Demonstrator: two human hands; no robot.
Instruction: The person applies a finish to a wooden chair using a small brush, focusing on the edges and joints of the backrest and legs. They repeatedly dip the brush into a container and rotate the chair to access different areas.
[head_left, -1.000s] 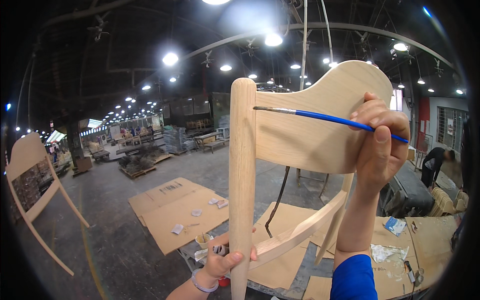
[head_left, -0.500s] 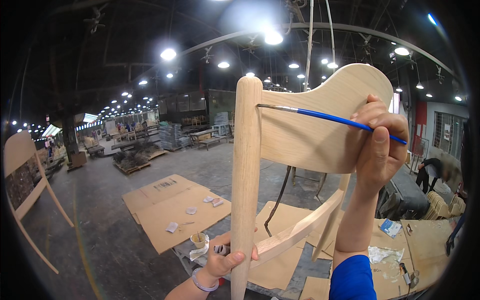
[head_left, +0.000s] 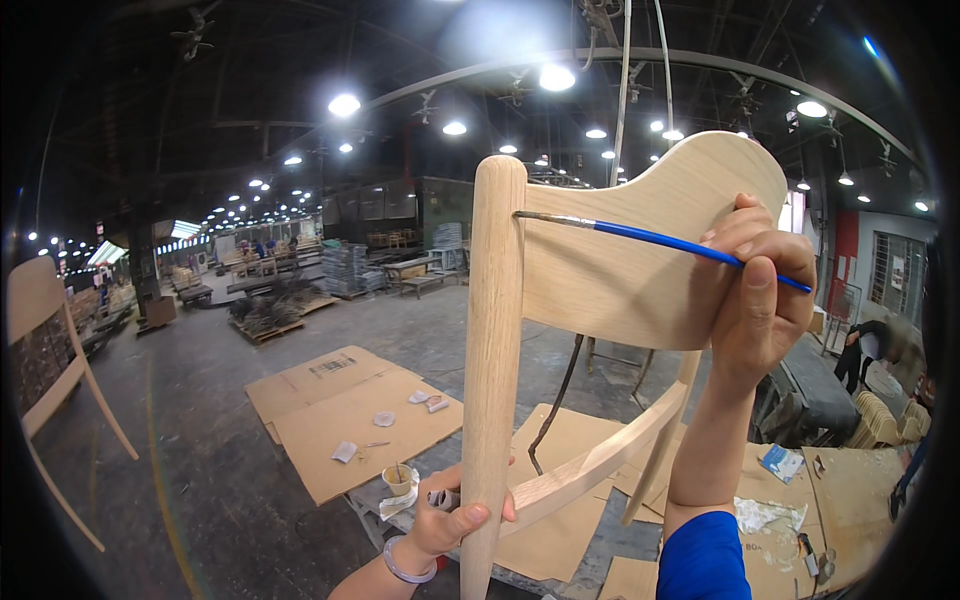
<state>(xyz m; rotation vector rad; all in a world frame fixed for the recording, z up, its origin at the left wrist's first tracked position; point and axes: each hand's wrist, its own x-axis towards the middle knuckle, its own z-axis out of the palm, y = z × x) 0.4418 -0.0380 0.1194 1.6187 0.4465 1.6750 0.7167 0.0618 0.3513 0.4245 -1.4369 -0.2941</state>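
A pale wooden chair frame [head_left: 494, 330] stands upright before me, its round post nearest and its curved back panel [head_left: 610, 260] reaching to the right. Between the fingers of my right hand [head_left: 762, 290] is a thin blue paintbrush [head_left: 665, 240]. The dark bristle tip touches the seam where the panel meets the post. That hand is close against the panel's right part. Low on the post, my left hand [head_left: 445, 515] grips it just beside the lower rail [head_left: 590, 460]. A small grey object shows at the left hand's fingers; I cannot make out what it is.
Cardboard sheets [head_left: 350, 420] cover the work table, with paper scraps and a small cup [head_left: 399, 478] on them. Another chair frame [head_left: 60, 350] hangs or stands at the far left. A person [head_left: 865, 350] bends over at the right, near stacked wooden parts [head_left: 880, 418].
The brush tip stays at the same seam, and both hands keep their grip. The view has shifted very slightly.
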